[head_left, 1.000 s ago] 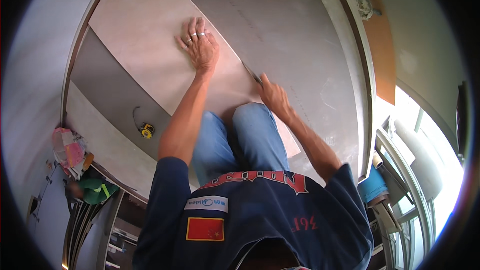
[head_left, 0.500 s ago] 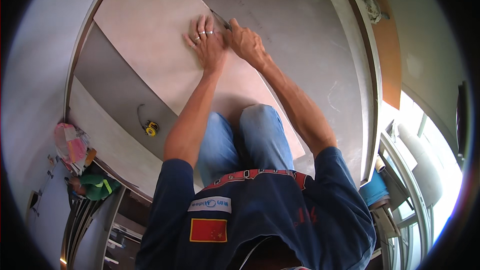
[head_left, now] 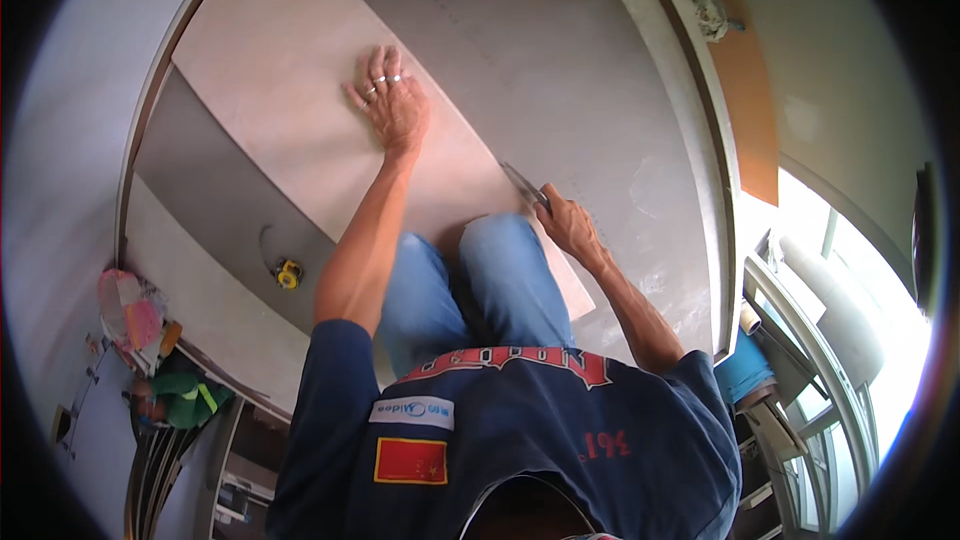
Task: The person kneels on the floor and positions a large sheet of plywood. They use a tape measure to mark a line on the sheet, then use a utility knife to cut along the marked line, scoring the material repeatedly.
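Observation:
My left hand lies flat with fingers spread on a pale pinkish sheet, close to its right edge. Lower and to the right, my right hand is closed round the handle of a knife. Its long narrow blade points up and left, with the tip at the sheet's right edge. The sheet lies slantwise over a grey board, which shows on both sides of it. My bent knees are at the sheet's near part.
A yellow and black tape measure lies on the grey strip at left. A raised rim bounds the work surface on the right. Pink and white bags and a green cloth item are beyond the left edge.
My right hand has drawn the knife down and to the right along the sheet's edge, away from my left hand. The left hand stays pressed on the sheet; the view has shifted slightly.

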The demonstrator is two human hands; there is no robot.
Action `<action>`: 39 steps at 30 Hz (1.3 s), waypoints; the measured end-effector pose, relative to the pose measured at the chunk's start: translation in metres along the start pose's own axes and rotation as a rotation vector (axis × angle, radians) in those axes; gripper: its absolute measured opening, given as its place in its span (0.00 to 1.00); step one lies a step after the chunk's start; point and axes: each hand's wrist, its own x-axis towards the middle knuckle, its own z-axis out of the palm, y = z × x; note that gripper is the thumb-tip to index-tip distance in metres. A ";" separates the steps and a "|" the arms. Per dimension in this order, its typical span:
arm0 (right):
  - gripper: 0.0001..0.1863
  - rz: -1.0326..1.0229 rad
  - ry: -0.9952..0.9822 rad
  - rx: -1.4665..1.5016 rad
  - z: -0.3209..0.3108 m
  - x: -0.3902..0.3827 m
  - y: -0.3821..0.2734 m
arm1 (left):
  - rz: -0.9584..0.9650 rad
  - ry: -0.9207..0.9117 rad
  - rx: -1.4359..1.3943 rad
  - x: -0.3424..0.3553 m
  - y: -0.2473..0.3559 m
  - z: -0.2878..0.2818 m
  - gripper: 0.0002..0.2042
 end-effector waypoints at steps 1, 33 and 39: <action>0.19 -0.005 0.048 0.044 -0.009 0.002 0.009 | 0.001 0.013 0.000 0.001 0.000 0.001 0.22; 0.23 -0.109 0.393 0.038 -0.279 0.049 -0.065 | -0.018 -0.024 -0.046 0.001 0.000 0.000 0.20; 0.23 0.103 0.300 -0.067 -0.293 0.059 -0.045 | 0.017 0.000 -0.068 0.002 0.001 -0.001 0.20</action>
